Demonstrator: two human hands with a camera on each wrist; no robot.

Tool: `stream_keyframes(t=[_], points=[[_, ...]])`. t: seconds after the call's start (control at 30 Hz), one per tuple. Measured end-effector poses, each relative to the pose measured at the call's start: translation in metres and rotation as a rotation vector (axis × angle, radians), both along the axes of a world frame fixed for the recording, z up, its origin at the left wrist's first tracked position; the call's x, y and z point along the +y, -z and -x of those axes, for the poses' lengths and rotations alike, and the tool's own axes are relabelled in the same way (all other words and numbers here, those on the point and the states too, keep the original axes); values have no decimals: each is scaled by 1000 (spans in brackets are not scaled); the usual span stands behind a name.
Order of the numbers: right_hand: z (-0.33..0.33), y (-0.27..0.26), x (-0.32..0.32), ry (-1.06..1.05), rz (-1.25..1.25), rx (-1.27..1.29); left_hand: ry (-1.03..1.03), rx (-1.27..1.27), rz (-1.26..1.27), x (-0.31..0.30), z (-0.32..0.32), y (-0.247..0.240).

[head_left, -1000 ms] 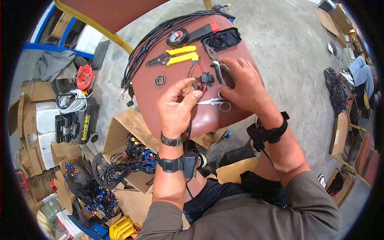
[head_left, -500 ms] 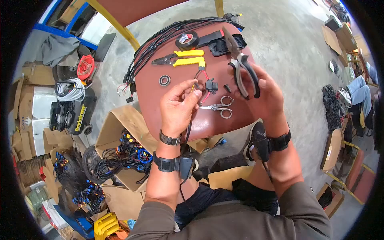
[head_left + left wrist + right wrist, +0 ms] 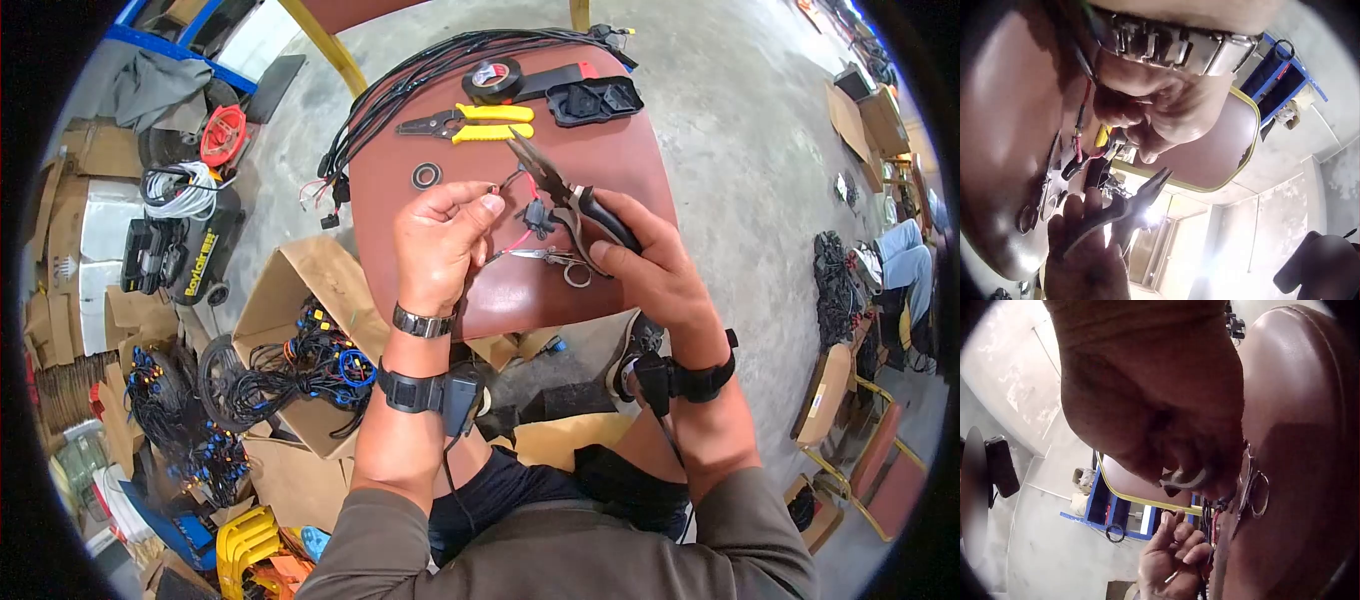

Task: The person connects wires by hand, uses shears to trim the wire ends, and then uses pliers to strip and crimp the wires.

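My left hand (image 3: 440, 240) pinches the end of a thin wire (image 3: 493, 188) between thumb and forefinger above the chair seat. Most of that wire is hidden by the fingers. In my right hand (image 3: 660, 255) is a pair of pliers (image 3: 545, 172) with black and grey handles, its nose pointing up and left, close to the left fingertips. The left wrist view shows the pliers (image 3: 1147, 194) with handles spread. A black block-shaped connector (image 3: 538, 218) on red wires lies between the hands. Scissors (image 3: 577, 274) rest just below it, partly under the right hand's side.
Yellow-handled wire strippers (image 3: 490, 124), black tape (image 3: 492, 80), a bearing (image 3: 426, 177) and a black plastic tray (image 3: 594, 101) lie on the seat (image 3: 500, 300). A cable bundle (image 3: 400, 92) runs along its far left edge. A cardboard box (image 3: 300, 270) of cables stands at lower left.
The right hand lifted the pliers off to the right, then turned them and brought their nose leftward toward the left hand. The left hand keeps its pinch on the wire.
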State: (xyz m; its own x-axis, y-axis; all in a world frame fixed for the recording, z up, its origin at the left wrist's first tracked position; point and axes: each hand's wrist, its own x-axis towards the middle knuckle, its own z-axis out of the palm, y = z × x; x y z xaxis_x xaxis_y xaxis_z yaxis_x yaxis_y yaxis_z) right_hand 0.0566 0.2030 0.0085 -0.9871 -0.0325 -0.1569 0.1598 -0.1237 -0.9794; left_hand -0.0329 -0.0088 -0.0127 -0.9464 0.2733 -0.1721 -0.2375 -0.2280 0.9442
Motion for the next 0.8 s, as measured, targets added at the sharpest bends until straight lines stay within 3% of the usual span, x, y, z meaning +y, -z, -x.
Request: stream_keyframes(t=[0.1, 0.2, 0.4, 0.43, 0.53, 0.67, 0.8], points=[[-2, -4, -1, 26, -276, 188, 28, -54, -62, 1, 0, -2], [-2, 3, -2, 41, -265, 143, 54, -110, -110, 0, 0, -2], [-1, -2, -3, 239, 263, 213, 33, -118, -116, 1, 0, -3], [1, -10, -2, 188, 547, 172, 28, -111, -99, 2, 0, -4], [2, -7, 5, 86, 612, -52, 37, -85, -77, 2, -1, -2], [1, -15, 2, 76, 242, -77, 22, -105, -93, 2, 1, -2], [0, -1, -2, 159, 106, 87, 17, -110, -100, 1, 0, -2]])
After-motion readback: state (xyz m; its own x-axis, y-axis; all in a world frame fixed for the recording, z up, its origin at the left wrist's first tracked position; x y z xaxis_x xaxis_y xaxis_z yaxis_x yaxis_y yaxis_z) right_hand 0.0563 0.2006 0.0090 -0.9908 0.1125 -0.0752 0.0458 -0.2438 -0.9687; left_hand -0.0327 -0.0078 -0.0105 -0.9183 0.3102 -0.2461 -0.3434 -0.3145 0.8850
